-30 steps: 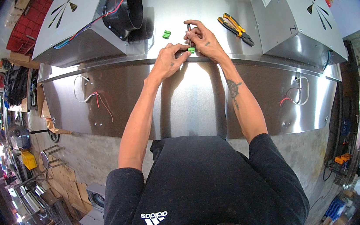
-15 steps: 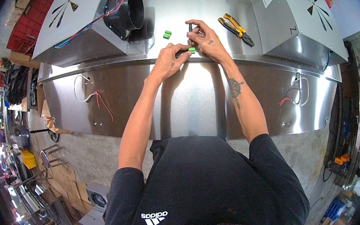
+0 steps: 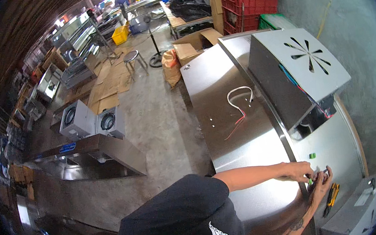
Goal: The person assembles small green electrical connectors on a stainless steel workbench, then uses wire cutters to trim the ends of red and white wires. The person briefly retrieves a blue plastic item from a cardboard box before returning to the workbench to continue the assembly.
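Observation:
My left hand (image 3: pixel 300 170) and my right hand (image 3: pixel 322 185) meet on top of a long stainless steel hood (image 3: pixel 245 139), at the lower right of the picture. Between their fingertips sits a small green connector (image 3: pixel 310 180), pinched from both sides; the thin wires at it are too small to make out. A second green connector (image 3: pixel 312 155) lies loose on the steel just beyond my left hand. Yellow-handled pliers (image 3: pixel 332 193) rest beside my right hand.
A steel fan box with slotted top (image 3: pixel 302 66) and coloured wires stands past the hands; another box (image 3: pixel 358 212) is at lower right. White and red wires (image 3: pixel 238 107) hang from the hood's face. Fan units (image 3: pixel 91 123), a stool (image 3: pixel 131 57), cardboard and red crates (image 3: pixel 249 1) stand around.
The view has swung to the left, so the workshop floor fills the picture and my hands sit at the lower right. Both hands stay together on the green connector.

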{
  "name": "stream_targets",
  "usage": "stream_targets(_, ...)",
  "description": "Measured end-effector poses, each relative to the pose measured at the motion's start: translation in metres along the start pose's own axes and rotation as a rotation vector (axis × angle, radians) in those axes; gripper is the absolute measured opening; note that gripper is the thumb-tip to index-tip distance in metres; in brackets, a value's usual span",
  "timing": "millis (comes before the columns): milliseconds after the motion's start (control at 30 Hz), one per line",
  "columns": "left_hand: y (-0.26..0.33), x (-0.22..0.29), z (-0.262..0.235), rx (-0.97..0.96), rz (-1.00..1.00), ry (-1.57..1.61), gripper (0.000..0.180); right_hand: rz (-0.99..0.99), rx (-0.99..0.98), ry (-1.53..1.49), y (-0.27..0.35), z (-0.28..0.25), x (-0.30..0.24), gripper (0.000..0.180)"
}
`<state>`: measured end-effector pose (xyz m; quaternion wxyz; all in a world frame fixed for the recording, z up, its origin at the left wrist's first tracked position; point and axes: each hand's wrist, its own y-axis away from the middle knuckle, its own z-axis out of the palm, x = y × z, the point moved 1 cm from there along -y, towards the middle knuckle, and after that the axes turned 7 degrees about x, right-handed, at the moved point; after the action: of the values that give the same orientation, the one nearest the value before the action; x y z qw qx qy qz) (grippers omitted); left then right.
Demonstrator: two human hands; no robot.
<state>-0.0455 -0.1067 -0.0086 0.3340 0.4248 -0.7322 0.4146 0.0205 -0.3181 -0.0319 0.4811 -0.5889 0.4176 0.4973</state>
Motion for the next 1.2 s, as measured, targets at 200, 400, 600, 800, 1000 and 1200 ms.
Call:
stream_targets(200,0.000,-0.017,0.006,-0.056,-0.067,-0.003,0.033,0.028,0.034,0.118,0.007,0.011,-0.013,0.043)
stream_targets(400,-0.003,-0.025,0.014,-0.037,-0.037,-0.005,0.032,-0.018,0.101,0.177,0.004,0.003,-0.002,0.043)
stream_targets(600,0.000,-0.021,0.022,0.072,0.100,-0.072,0.040,-0.089,0.256,0.428,0.003,-0.004,0.018,0.045)
stream_targets(800,0.026,-0.019,0.005,0.156,0.022,-0.189,0.080,-0.129,0.229,0.714,-0.011,0.019,0.022,0.050)
stream_targets(1000,0.222,0.079,-0.120,0.316,-0.085,0.313,0.036,-0.641,0.680,0.776,0.047,0.135,-0.020,0.035)
stream_targets(1200,0.459,0.108,-0.368,1.307,-0.177,-0.032,0.030,-0.517,-0.582,-0.070,0.178,0.583,-0.194,0.027)
